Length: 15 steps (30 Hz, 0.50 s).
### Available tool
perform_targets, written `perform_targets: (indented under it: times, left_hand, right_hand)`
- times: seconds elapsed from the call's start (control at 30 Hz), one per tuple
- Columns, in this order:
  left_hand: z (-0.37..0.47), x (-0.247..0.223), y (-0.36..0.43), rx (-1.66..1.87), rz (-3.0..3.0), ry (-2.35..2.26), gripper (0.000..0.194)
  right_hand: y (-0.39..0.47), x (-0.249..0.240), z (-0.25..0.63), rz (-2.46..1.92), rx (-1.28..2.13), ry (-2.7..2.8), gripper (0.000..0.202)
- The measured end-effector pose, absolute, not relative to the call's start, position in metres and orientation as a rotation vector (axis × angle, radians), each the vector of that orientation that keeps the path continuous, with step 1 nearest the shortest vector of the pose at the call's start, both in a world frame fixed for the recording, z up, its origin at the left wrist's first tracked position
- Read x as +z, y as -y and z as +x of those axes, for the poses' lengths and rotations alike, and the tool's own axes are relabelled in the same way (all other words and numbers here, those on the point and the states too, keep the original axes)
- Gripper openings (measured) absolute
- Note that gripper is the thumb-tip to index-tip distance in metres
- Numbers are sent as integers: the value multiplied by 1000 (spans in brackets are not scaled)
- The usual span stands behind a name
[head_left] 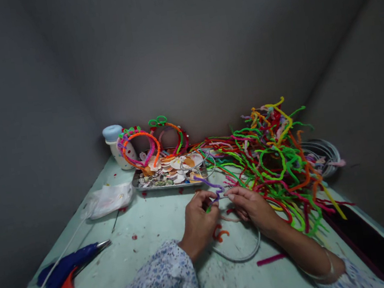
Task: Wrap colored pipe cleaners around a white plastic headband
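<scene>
My left hand (201,216) is closed in a pinch around a purple pipe cleaner (218,188), whose wavy length stands up above the fingertips. A bit of green shows at the same fingertips. My right hand (251,207) is closed too, its thumb and index finger pinched just right of the purple pipe cleaner. What those fingers hold is too small to make out. A grey wire loop (241,259) curves on the table below and between both hands. Inside it lie short curled orange pieces (221,233), and a pink pipe cleaner piece (266,261) lies to its right.
A metal tray (169,185) of shells stands behind my hands, with decorated headbands (138,137) on it. A large heap of coloured pipe cleaners (279,161) fills the right. At left are a blue glue gun (63,269), a plastic bag (109,199) and a lidded jar (123,155).
</scene>
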<state>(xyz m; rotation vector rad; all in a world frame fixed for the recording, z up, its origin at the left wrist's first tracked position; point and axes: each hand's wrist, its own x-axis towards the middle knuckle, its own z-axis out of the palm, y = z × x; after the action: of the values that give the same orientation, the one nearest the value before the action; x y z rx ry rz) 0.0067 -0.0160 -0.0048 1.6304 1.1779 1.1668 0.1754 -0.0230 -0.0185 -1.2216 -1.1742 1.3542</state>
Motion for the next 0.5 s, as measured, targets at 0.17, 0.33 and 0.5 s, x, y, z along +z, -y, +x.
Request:
perform_targets:
  times: [0.17, 0.33, 0.5]
  left_hand:
    - [6, -4, 17, 1147, 1644, -1158, 13]
    - [6, -7, 16, 1164, 1647, -1147, 14]
    - [4, -3, 17, 1137, 1691, -1136, 13]
  right_hand:
    - [23, -19, 176, -1226, 1352, 1173, 23]
    - [22, -20, 176, -1220, 1366, 1170, 23]
    - [22, -17, 175, -1233, 1359, 1171, 22]
